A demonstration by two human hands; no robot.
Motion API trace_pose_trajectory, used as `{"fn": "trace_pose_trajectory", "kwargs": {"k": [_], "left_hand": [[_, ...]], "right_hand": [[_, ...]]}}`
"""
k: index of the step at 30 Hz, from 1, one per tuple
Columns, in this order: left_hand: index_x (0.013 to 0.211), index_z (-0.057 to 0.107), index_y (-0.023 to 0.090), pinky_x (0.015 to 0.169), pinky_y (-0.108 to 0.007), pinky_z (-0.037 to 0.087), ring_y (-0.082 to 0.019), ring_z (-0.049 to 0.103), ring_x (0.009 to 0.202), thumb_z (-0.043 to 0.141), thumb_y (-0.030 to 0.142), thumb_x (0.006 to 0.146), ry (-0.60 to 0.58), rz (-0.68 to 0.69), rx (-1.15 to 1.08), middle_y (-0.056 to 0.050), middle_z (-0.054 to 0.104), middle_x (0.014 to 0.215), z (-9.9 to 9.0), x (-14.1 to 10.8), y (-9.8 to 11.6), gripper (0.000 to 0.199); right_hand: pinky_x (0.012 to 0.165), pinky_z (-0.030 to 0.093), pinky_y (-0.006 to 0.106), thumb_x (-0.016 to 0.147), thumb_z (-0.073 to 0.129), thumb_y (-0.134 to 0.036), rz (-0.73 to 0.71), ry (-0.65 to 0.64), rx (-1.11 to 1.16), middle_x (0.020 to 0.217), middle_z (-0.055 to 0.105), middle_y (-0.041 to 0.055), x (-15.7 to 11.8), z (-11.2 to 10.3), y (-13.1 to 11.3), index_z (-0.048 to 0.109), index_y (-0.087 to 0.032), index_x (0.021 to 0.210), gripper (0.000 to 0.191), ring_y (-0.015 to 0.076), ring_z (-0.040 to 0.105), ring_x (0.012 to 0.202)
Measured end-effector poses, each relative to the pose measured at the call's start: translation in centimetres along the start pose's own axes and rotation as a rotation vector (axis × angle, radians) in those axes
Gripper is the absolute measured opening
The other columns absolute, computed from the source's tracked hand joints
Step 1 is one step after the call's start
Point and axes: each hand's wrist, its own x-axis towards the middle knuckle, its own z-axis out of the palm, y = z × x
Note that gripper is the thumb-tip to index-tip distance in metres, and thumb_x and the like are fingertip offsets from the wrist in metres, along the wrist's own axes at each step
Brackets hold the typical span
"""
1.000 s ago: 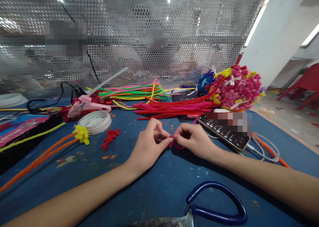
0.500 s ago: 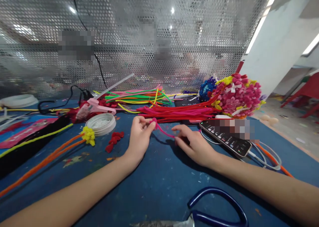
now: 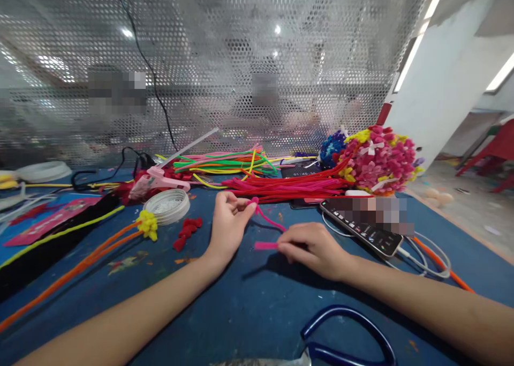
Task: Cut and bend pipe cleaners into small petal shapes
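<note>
A bright pink pipe cleaner [image 3: 270, 220] is stretched between my two hands above the blue table. My left hand [image 3: 228, 221] is closed in a pinch on its small looped end. Lower and to the right, my right hand [image 3: 315, 247] grips the strand between thumb and fingers, and a straight pink length sticks out leftward from that grip. Behind them is a bundle of red and pink pipe cleaners [image 3: 289, 186]. Small red pipe-cleaner pieces [image 3: 187, 233] lie left of my left hand. Large blue-handled scissors [image 3: 349, 334] rest at the near edge, partly cut off by the frame.
A glue gun [image 3: 160, 178], a white lid of clear bits [image 3: 171, 205] and a yellow flower on orange stems [image 3: 148, 225] are at left. On the right are a cabled phone [image 3: 361, 229] and a pink flower bouquet [image 3: 385, 159]. A perforated metal panel [image 3: 225, 60] stands behind.
My right hand has moved slightly down and closed more firmly on the pink pipe cleaner, whose free length now points left. My left hand keeps its pinch. The view has shifted slightly.
</note>
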Motion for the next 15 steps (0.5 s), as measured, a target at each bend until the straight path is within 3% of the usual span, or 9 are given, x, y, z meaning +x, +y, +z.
{"fn": "trace_pose_trajectory", "kwargs": {"k": [3,5,15], "left_hand": [[0.081,0.029,0.023,0.062,-0.024,0.045,-0.01,0.059,0.059,0.066,0.019,0.068,-0.089,0.089,0.092,0.007,0.062,0.066,0.3,-0.9,0.7,0.039],[0.081,0.029,0.024,0.062,-0.025,0.046,-0.011,0.059,0.059,0.066,0.019,0.069,-0.116,0.135,0.152,0.007,0.063,0.066,0.4,-1.4,0.9,0.04],[0.083,0.03,0.024,0.068,-0.024,0.047,-0.011,0.062,0.065,0.063,0.016,0.072,-0.247,0.234,0.333,0.007,0.063,0.072,0.3,-2.8,1.5,0.035]], "right_hand": [[0.044,0.026,0.018,0.08,0.05,-0.019,0.188,0.191,-0.129,0.045,0.037,-0.0063,0.1,0.4,0.2,0.048,-0.015,0.052,0.029,0.0052,0.032,0.043],[0.043,0.022,0.018,0.077,0.049,-0.018,0.228,0.212,-0.152,0.044,0.029,-0.0073,0.1,0.5,0.2,0.041,-0.016,0.048,0.031,0.0048,0.026,0.042],[0.044,0.023,0.018,0.08,0.047,-0.023,0.283,0.204,-0.13,0.044,0.033,-0.0069,0.1,0.4,0.3,0.045,-0.016,0.05,0.031,0.0048,0.029,0.043]]}}
